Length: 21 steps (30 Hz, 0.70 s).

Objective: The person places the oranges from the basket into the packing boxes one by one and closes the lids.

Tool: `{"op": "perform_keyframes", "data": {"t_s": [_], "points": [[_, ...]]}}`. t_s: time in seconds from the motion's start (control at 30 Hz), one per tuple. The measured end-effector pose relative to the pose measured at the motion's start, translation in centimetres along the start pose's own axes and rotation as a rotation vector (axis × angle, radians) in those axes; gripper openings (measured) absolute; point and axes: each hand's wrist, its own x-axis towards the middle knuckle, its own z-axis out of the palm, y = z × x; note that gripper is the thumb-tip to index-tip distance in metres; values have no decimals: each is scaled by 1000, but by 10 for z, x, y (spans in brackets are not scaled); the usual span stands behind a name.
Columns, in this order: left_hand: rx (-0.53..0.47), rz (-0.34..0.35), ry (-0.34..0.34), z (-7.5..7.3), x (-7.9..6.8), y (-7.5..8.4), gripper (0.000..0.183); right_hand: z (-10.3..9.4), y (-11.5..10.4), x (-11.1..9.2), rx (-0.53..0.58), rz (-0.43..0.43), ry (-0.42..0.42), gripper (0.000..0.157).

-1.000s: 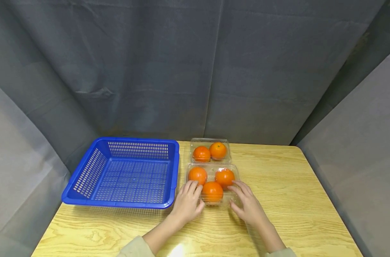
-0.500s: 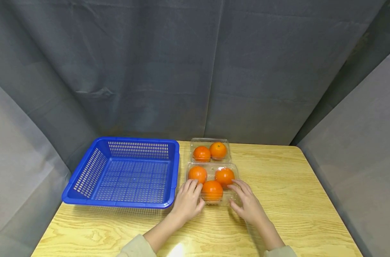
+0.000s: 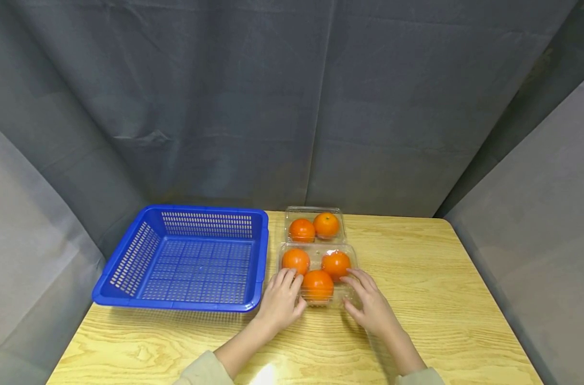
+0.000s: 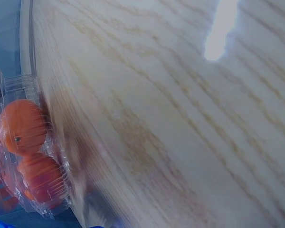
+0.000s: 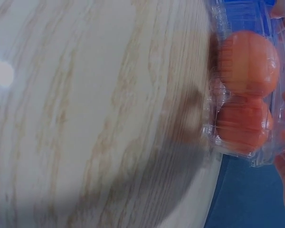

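A clear plastic fruit box (image 3: 342,295) with three oranges (image 3: 318,287) lies on the table. My left hand (image 3: 280,303) holds its near left corner, fingers over the side and thumb at the front. On the near right corner, my right hand (image 3: 372,305) grips it the same way, thumb apart from the fingers. In the left wrist view the box's ribbed wall shows two oranges (image 4: 23,127) behind it. The right wrist view shows the same box (image 5: 242,16), with fingertips at its edges.
Right behind it stands another clear box (image 3: 316,211) with two oranges (image 3: 326,225) showing. A blue slotted basket (image 3: 176,306) sits to the left, close to my left hand. The wooden table (image 3: 431,299) ends at a grey curtain (image 3: 234,117).
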Motion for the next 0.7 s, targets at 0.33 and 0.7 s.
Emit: {"op": "perform_keyframes", "data": {"t_s": [0.33,0.7], "points": [[15,70,60,-14,6,-3,36,-9,-9,4,-52,-61,15,48],[-76,91,285,-72,42,-42,28,-68,-11,46,-80,-192,263,37]]}}
